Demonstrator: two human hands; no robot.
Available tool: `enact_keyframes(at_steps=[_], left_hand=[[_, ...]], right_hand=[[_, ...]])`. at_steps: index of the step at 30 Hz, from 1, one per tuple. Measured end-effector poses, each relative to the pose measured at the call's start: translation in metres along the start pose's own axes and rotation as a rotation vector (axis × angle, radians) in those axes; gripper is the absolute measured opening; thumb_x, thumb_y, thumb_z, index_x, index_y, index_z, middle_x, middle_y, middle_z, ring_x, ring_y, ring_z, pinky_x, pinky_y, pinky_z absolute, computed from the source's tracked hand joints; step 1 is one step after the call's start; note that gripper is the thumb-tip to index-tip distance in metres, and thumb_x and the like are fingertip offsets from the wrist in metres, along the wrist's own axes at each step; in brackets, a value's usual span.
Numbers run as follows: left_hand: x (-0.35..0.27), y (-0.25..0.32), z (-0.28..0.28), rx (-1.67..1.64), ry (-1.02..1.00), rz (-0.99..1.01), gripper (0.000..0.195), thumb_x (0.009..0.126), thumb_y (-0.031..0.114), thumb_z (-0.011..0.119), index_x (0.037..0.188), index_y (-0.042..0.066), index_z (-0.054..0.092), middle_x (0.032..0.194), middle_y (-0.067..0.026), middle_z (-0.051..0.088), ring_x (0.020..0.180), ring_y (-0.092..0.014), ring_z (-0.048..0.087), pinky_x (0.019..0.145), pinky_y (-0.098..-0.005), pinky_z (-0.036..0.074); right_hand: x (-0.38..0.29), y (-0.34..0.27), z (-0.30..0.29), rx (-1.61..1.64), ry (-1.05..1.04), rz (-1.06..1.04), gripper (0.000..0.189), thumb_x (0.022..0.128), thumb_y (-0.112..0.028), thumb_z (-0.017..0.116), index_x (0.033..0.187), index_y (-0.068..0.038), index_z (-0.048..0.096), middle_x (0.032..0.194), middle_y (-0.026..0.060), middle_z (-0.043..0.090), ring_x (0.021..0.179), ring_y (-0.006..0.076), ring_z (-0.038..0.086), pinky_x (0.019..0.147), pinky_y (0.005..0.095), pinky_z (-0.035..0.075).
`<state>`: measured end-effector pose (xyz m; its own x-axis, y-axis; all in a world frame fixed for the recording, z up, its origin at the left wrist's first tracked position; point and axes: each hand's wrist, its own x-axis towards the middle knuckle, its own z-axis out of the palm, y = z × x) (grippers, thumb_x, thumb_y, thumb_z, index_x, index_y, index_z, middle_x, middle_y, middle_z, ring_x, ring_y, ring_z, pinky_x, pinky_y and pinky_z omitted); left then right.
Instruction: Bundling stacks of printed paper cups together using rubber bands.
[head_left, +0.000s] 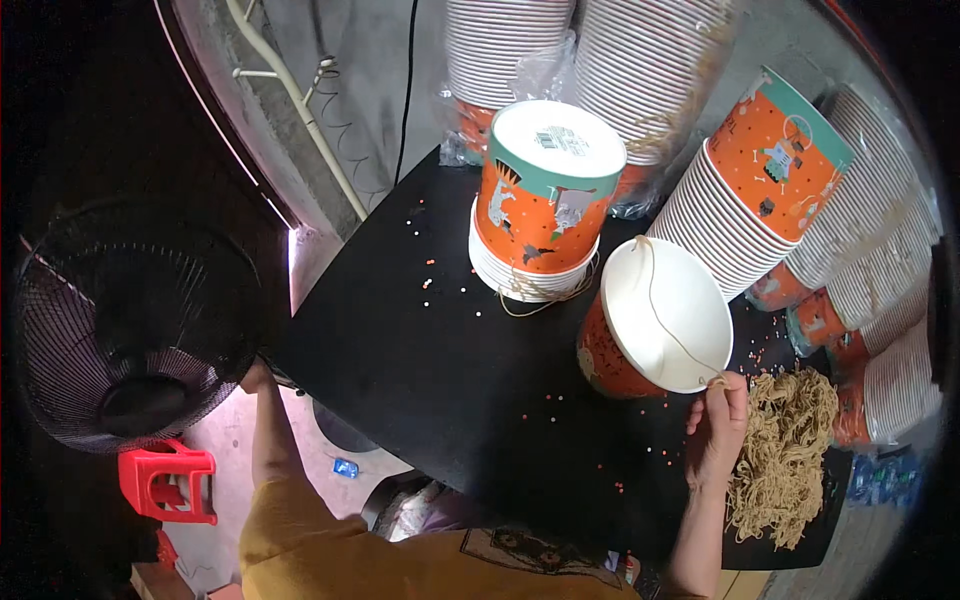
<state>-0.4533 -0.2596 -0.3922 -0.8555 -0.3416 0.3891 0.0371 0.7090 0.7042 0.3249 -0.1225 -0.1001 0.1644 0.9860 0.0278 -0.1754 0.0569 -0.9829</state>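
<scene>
My right hand (718, 429) pinches the end of a tan cord (660, 315) at the near rim of an orange paper bucket (622, 352). The bucket leans with its white inside facing up, and the cord crosses its mouth to the opposite rim. My left hand (259, 375) reaches out to the left beside a black fan (142, 337); its fingers are partly hidden by the fan, so its grip is unclear. An upside-down bucket stack (547, 217) stands on the black table (390, 352), with cord looped at its base. Right of my right hand lies a heap of tan cords (784, 450).
Stacked buckets (750, 187) lean at the right, and more plastic-wrapped stacks (645, 67) stand behind. Wrapped stacks (892, 300) also line the far right. Small orange and white dots are scattered on the table. A red plastic stool (169, 480) sits on the floor below the fan.
</scene>
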Motion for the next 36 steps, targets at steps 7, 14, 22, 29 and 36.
enact_keyframes(at_steps=[7, 14, 22, 29, 36], left_hand=[[-0.007, -0.008, 0.014, -0.42, 0.11, 0.537, 0.063, 0.069, 0.05, 0.078, 0.112, 0.006, 0.068, 0.115, -0.0062, 0.068, 0.104, -0.021, 0.064, 0.087, -0.0348, 0.051], [-0.044, 0.024, -0.014, -0.102, -0.003, 0.093, 0.063, 0.069, 0.05, 0.078, 0.112, 0.006, 0.068, 0.115, -0.0064, 0.068, 0.105, -0.022, 0.063, 0.087, -0.0351, 0.05], [-0.036, 0.024, -0.036, -0.037, -0.025, 0.031, 0.063, 0.069, 0.05, 0.078, 0.112, 0.005, 0.067, 0.115, -0.0068, 0.068, 0.105, -0.022, 0.063, 0.087, -0.0355, 0.05], [-0.033, 0.019, -0.043, -0.019, -0.032, 0.014, 0.064, 0.069, 0.05, 0.078, 0.112, 0.005, 0.067, 0.115, -0.007, 0.068, 0.106, -0.022, 0.063, 0.088, -0.0358, 0.05], [-0.036, 0.023, -0.045, -0.013, -0.035, -0.002, 0.064, 0.069, 0.05, 0.078, 0.113, 0.005, 0.067, 0.115, -0.0073, 0.068, 0.106, -0.022, 0.062, 0.088, -0.0361, 0.05]], right_hand=[[-0.005, -0.004, 0.004, -0.012, -0.009, -0.007, 0.008, 0.095, -0.018, 0.059, 0.095, -0.01, 0.055, 0.07, -0.0034, 0.052, 0.057, 0.0024, 0.046, 0.048, 0.0162, 0.037], [-0.006, -0.004, 0.007, -0.002, -0.006, -0.032, 0.008, 0.095, -0.018, 0.059, 0.094, -0.011, 0.056, 0.07, -0.0033, 0.052, 0.057, 0.0027, 0.046, 0.048, 0.0163, 0.037], [-0.006, -0.006, 0.008, -0.002, 0.002, -0.01, 0.006, 0.095, -0.016, 0.058, 0.094, -0.011, 0.056, 0.069, -0.0031, 0.053, 0.055, 0.0032, 0.046, 0.048, 0.0166, 0.037], [-0.006, -0.004, 0.006, 0.006, -0.013, 0.001, 0.006, 0.095, -0.015, 0.058, 0.094, -0.011, 0.055, 0.069, -0.0033, 0.052, 0.056, 0.0023, 0.046, 0.048, 0.0161, 0.037], [-0.006, -0.003, 0.006, 0.015, -0.001, -0.023, 0.006, 0.095, -0.015, 0.059, 0.095, -0.011, 0.055, 0.069, -0.0032, 0.052, 0.056, 0.0027, 0.046, 0.048, 0.0164, 0.037]])
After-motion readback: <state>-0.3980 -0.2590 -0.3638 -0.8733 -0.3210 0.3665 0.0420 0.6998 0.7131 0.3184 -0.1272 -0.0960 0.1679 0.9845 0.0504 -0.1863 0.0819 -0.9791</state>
